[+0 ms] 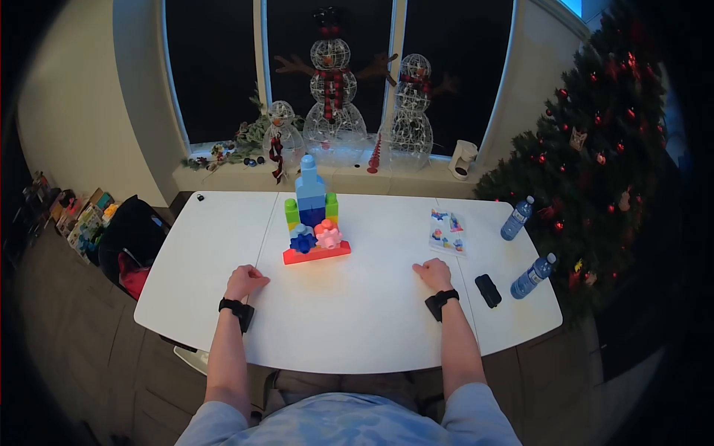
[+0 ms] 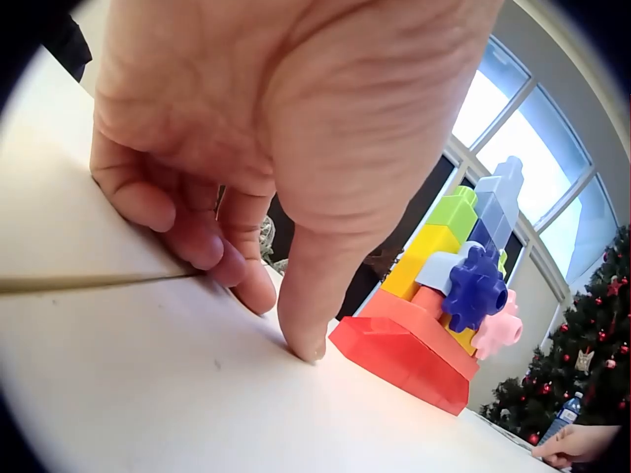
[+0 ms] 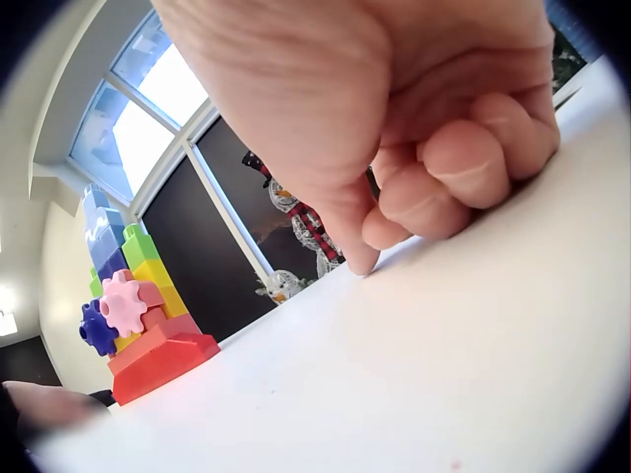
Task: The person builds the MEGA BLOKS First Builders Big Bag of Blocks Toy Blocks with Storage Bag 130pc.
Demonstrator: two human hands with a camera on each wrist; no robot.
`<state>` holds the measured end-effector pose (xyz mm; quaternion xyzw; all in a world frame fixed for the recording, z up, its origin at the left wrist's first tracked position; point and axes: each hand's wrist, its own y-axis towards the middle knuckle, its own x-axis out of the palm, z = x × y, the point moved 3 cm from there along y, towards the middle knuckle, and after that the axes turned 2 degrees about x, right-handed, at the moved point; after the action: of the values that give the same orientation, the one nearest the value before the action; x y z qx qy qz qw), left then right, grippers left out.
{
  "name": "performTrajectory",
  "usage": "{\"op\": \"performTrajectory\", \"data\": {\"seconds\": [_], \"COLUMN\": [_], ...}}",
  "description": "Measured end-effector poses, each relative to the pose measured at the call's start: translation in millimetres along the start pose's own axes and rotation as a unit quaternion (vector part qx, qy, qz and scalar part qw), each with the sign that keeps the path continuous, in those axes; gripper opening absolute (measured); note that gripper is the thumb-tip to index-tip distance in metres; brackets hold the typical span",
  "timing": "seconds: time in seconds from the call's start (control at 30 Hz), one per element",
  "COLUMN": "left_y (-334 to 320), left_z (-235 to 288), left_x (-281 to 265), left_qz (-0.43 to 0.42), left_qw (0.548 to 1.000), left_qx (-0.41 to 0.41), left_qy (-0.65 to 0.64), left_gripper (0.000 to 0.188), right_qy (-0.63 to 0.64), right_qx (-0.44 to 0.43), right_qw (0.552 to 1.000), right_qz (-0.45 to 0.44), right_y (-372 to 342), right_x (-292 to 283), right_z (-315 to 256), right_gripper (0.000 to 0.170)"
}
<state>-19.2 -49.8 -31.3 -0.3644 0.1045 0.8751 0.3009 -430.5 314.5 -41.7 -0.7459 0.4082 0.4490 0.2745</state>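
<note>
A toy block building [image 1: 312,212] stands upright on the white table [image 1: 342,320]. Its red base [image 2: 409,360] carries yellow, green and blue blocks, with a dark blue gear [image 2: 476,288] and a pink gear [image 3: 123,303] on the front. My left hand [image 1: 244,282] rests on the tabletop to the left of the base, fingers loosely bent and holding nothing. Farther off on the right side, my right hand [image 1: 435,276] also rests on the table, its fingers curled loosely under the palm around nothing. Both hands are apart from the blocks.
A printed picture sheet [image 1: 448,232], a black case-like object [image 1: 488,291] and two water bottles [image 1: 517,218] are at the table's right. Wire snowmen [image 1: 335,111] stand on the windowsill behind, and a decorated Christmas tree [image 1: 595,163] rises beyond the right edge.
</note>
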Motion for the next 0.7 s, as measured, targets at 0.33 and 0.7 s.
{"op": "performTrajectory", "data": {"seconds": [0.33,0.7], "left_y": [2,5], "left_z": [2,-6], "left_x": [-2,-8], "left_qz": [-0.012,-0.029], "left_qw": [0.999,0.998], "left_qx": [-0.004,-0.008], "left_qy": [-0.039,-0.051], "left_gripper": [0.027,0.031], "right_qy": [0.017,0.124], "right_qx": [0.007,0.024], "right_qw": [1.0,0.991], "right_qz": [0.023,-0.051], "right_y": [-7,-8], "right_x": [1,-34], "right_z": [-3,18], "right_gripper": [0.046,0.033]}}
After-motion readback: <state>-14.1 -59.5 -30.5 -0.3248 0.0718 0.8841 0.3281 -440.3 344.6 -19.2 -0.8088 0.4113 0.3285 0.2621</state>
